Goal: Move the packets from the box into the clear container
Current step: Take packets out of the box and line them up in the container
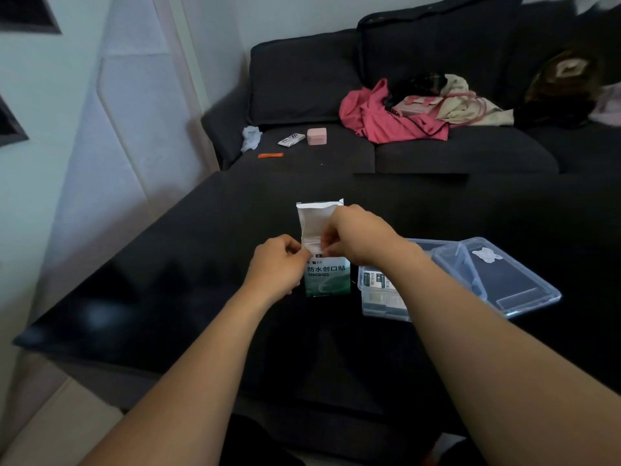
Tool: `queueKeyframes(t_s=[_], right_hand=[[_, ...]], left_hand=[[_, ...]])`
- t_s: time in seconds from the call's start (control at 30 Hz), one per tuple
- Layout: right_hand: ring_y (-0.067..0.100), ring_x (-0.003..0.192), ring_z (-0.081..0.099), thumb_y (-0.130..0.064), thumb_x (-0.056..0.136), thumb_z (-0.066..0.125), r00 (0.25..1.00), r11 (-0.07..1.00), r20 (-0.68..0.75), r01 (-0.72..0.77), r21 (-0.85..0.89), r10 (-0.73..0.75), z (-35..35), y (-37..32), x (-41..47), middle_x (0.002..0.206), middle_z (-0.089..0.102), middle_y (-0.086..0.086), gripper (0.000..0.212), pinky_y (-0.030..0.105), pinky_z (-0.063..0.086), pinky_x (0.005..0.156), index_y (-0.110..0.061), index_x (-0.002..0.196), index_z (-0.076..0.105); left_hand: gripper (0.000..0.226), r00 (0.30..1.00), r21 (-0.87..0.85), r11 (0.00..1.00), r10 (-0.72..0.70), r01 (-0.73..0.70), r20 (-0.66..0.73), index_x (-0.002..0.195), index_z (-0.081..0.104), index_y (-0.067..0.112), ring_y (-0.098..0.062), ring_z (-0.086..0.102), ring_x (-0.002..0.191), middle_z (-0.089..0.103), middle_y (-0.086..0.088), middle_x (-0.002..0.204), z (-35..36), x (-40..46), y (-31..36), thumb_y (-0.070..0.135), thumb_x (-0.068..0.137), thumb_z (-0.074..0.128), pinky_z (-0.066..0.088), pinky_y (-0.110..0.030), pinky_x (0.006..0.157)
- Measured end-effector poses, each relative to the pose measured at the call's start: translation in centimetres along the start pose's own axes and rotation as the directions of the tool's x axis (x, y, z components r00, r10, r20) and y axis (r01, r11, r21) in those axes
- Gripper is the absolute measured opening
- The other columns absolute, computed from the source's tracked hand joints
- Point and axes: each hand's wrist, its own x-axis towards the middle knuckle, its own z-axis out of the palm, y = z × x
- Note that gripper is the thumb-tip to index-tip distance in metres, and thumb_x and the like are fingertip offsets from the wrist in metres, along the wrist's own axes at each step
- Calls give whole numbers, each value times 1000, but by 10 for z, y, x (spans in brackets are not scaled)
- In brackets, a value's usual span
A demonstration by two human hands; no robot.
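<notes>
Both forearms reach forward over the black worktop [161, 290] and meet at the mouth of the box [327, 277]. The left hand [277, 264] has its fingers curled, the grip pinching the box's upper left edge and steadying it. The right hand [356, 233] arches over the opening from the right, fingertips bent down into it, the grip pinching the top of a white packet [316, 247] that shows just above the rim.

The box stands upright, its white lid flap [316, 216] tilted up behind the hands. Its green-and-white front reads "防水创口贴"; the smaller print below is too fine to read.

Just right of the box, under the right forearm, sits the clear container [373, 297] with packets already lying flat inside; their print is unreadable. Its clear lid [504, 274] lies open to the right on the worktop.
</notes>
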Motion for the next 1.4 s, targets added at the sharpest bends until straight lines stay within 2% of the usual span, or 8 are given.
queueKeyframes(t_s=[0.33,0.47,0.6,0.73,0.87,0.97,1.13,1.4], right_hand=[[23,84,61,-26,97,63,982,989,-159,81,-122,-100,-22,-6,-8,98,64,3,4,35,45,69,-22,98,65],[25,84,60,-30,101,57,968,992,-233,74,-100,-96,-34,2,-13,98,62,2,7,37,46,70,-24,98,61],[21,81,63,-29,99,60,959,994,-268,103,48,-86,-37,11,-19,90,67,-1,9,44,56,76,-24,91,61],[16,78,64,-21,95,66,920,969,-366,202,141,-139,-54,16,-25,83,68,-5,11,40,56,75,-24,84,62],[6,70,65,-16,93,69,919,936,-375,233,264,-123,-63,21,-35,79,71,-3,7,25,52,68,-14,87,69],[-3,51,57,-10,94,69,942,854,-329,221,471,-62,-59,26,-41,72,69,1,6,12,43,52,-4,93,71],[12,58,59,-13,90,74,985,670,-163,81,738,60,-55,42,-51,76,71,6,14,23,46,45,-9,104,72],[18,77,74,-3,89,72,980,471,136,-190,861,148,-53,54,-61,92,78,14,14,21,58,58,-1,104,73]], left_hand=[[9,999,19,1000,3,-2,-38,95,66,21,-23,69,60,71,-1,70,-2,-1,0,26,89,63,61,-41,62],[36,996,-46,998,42,-46,-73,119,57,20,-18,65,75,65,0,85,-3,-3,2,29,87,72,60,-45,69],[51,952,-66,964,243,-259,-185,133,49,30,-13,53,91,47,2,110,-3,-8,17,39,89,73,50,-27,79],[28,921,-9,931,359,-364,-150,116,65,25,-18,43,117,40,4,117,-4,-8,24,43,96,62,43,-36,104],[21,871,0,883,462,-469,-168,102,72,16,-9,51,106,56,7,114,-3,-14,40,33,99,60,39,-16,89],[14,938,-362,875,345,-323,-2,102,68,21,-6,70,81,74,11,87,4,-28,56,19,104,55,54,-23,68],[17,975,-640,767,173,-44,141,109,64,18,-9,70,62,75,5,74,23,-43,72,16,107,47,53,-22,44],[24,987,-697,707,-8,119,160,120,66,16,-21,76,90,79,-7,102,29,-39,75,24,107,47,61,-36,68]])
